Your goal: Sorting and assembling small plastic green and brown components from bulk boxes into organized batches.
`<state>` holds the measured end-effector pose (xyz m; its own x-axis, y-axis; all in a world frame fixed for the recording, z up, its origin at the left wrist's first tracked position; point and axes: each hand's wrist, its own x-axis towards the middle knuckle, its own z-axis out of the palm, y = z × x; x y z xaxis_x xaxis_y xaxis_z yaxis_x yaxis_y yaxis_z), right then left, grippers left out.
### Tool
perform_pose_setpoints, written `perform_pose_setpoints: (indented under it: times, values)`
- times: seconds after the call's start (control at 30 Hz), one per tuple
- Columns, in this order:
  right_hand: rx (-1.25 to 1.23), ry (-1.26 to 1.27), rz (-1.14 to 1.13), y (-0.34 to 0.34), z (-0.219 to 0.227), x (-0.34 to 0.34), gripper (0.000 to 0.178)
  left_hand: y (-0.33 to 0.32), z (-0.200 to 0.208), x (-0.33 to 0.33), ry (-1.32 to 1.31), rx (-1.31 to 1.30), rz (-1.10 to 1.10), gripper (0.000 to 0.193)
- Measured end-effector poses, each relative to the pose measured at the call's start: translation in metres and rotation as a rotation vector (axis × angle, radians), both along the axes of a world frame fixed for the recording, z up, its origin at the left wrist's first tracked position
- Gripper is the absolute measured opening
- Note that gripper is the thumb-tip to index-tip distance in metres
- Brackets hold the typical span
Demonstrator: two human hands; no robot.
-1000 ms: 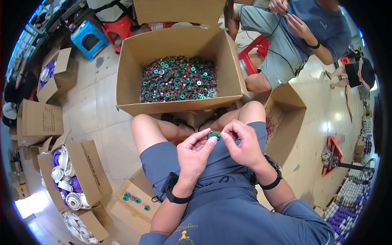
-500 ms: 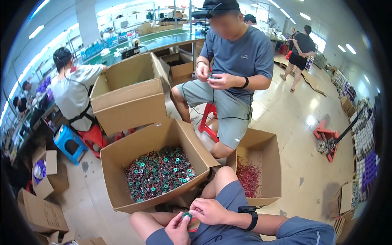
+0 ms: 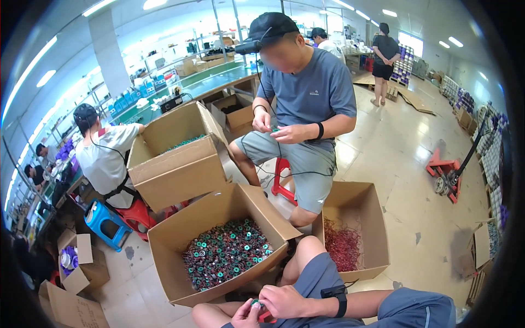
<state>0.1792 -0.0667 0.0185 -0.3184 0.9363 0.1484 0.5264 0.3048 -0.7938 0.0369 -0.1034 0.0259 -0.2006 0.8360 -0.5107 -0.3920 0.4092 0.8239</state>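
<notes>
Near the lower edge, my left hand (image 3: pixel 246 317) pinches a small green round part (image 3: pixel 255 302) between thumb and fingers. My right hand (image 3: pixel 281 300) is closed, its fingertips against or right beside that part; what they grip is too small to make out. Beyond my hands stands an open cardboard box (image 3: pixel 219 291) with a heap of similar green round parts and dark reddish wire pieces (image 3: pixel 227 254). A second open box (image 3: pixel 371 232), right of my knee, contains a tangle of thin red wire bits (image 3: pixel 342 249).
Facing me, a seated co-worker (image 3: pixel 306 82) handles a small green piece. Another box (image 3: pixel 175 183) stands farther left, near a blue stool (image 3: pixel 106 224) and a second seated person (image 3: pixel 104 158). A red pallet jack (image 3: pixel 444 175) is on the right; a long workbench (image 3: pixel 208 82) runs behind.
My view has shifted, so the boxes and my hands sit lower and farther right in the picture. Both hands stay together at the green part. The standing person at the back has turned.
</notes>
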Motion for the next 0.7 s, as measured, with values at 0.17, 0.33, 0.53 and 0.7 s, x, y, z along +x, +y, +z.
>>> perform_pose_setpoints:
  times: [0.17, 0.33, 0.53, 0.7]
  values:
    - [0.034, -0.033, 0.051, 0.007, 0.006, -0.004, 0.013, -0.004, 0.004, -0.003, -0.02, -0.011, 0.059, 0.029]
    - [0.033, 0.027, 0.014, 0.005, -0.004, 0.004, 0.012, -0.008, -0.014, -0.004, -0.006, 0.015, 0.011, 0.03]
    - [0.072, 0.05, 0.056, 0.003, 0.006, -0.001, 0.009, -0.013, -0.034, -0.011, -0.117, 0.086, 0.041, 0.028]
    - [0.088, 0.057, 0.061, 0.0, 0.012, -0.006, 0.008, -0.007, -0.032, -0.01, -0.143, 0.083, 0.065, 0.027]
